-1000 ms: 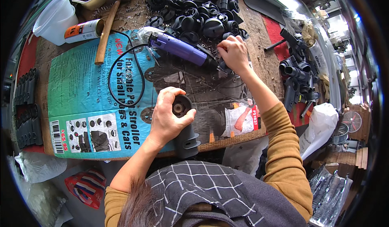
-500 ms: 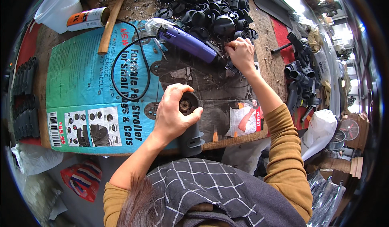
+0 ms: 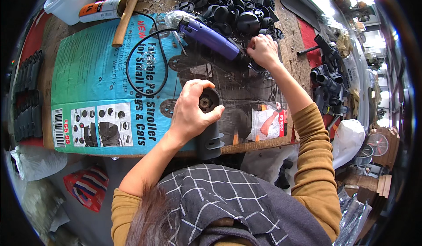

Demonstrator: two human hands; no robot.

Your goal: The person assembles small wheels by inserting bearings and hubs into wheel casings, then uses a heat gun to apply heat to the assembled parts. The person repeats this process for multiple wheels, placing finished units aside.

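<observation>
My left hand [image 3: 192,110] is wrapped round the round end of a black plastic fitting [image 3: 208,141]. A brass-coloured metal ring shows inside its cup, and its finned body reaches down past the table's near edge. Farther right, my right hand [image 3: 263,52] has its fingers bent down together among small loose hardware on the table. What its fingertips pinch, if anything, is too small to make out. Just left of that hand lies a purple electric screwdriver [image 3: 212,39] with a black cable, its nose beside my fingers.
Black plastic wheels and caster parts [image 3: 228,6] are heaped at the back. A wooden-handled tool [image 3: 127,17], an orange-and-white can [image 3: 102,9] and a white tub [image 3: 68,2] stand at the far left. Black fittings lie at the right [image 3: 327,81] and left [image 3: 28,92] over printed cardboard [image 3: 88,83].
The whole view has shifted slightly, so the table sits higher in the picture. My left hand keeps its hold on the fitting; my right hand stays at the small hardware.
</observation>
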